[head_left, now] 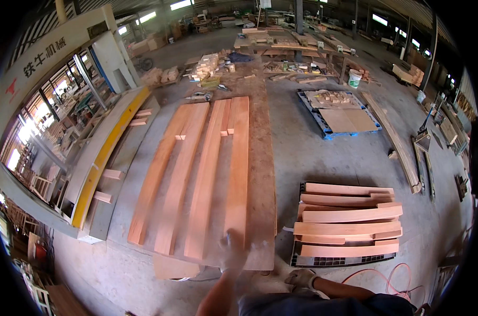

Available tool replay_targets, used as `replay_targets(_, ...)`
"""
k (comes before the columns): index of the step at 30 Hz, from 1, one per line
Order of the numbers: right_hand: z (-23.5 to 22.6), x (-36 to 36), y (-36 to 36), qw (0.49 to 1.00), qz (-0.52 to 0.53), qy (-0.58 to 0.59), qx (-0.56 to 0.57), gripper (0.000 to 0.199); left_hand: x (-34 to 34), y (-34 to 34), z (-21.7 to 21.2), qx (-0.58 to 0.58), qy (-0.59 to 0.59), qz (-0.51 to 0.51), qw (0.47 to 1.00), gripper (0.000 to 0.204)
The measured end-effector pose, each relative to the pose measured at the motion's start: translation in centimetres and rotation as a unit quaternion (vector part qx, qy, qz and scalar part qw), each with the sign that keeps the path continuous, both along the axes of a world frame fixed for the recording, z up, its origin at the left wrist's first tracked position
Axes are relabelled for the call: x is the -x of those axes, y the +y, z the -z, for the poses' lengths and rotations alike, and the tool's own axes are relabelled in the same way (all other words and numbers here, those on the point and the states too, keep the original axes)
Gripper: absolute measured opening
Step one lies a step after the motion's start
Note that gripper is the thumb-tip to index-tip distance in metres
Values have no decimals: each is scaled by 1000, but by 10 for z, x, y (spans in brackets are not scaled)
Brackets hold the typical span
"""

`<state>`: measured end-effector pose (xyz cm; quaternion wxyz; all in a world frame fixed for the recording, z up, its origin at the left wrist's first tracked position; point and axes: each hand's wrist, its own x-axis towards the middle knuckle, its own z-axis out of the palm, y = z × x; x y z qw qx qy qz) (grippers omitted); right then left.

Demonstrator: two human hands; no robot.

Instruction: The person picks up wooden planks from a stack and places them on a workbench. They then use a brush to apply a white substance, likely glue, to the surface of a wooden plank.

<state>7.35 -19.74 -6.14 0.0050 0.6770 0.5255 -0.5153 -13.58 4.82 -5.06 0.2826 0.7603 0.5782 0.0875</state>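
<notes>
My left hand (232, 254), in a pale work glove, is blurred by motion over the near end of the rightmost long beam (237, 184); whether it touches the wood I cannot tell. Several reddish planed timbers lie lengthwise on the worktable (261, 210), among them a left beam (153, 187), a second beam (178, 189) and a third beam (203, 195). Short wood pieces (182, 129) sit between the beams at their far ends. Low beside my body, my gloved right hand (301, 277) hangs with loosely bent fingers and nothing visible in it.
At right, a dark pallet (349, 261) bears stacked timbers (349, 216). Beyond it stands a blue pallet (331, 135) with boards. A large press-like machine (104, 158) with a yellow strip flanks the left. A red hose (387, 279) curls on the floor; a power tool (199, 96) lies farther up the table.
</notes>
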Motion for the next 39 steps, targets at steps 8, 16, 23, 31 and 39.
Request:
replay_targets(8,33,-16,-27,990,139,8,-23,56,29,-48,-3,9,52,21,998,111)
replay_targets(16,37,-11,-10,996,73,-57,-1,66,20,-9,88,-217,53,77,972,113)
replay_targets(23,1,22,-8,983,166,-75,-19,69,3,-5,52,-76,-49,40,995,118)
replay_targets(31,45,69,-59,976,192,-102,-11,62,1,-3,85,-57,-22,43,997,126)
replay_targets(39,96,26,-102,969,211,-128,-11,54,3,-15,42,1,-7,5,1000,126)
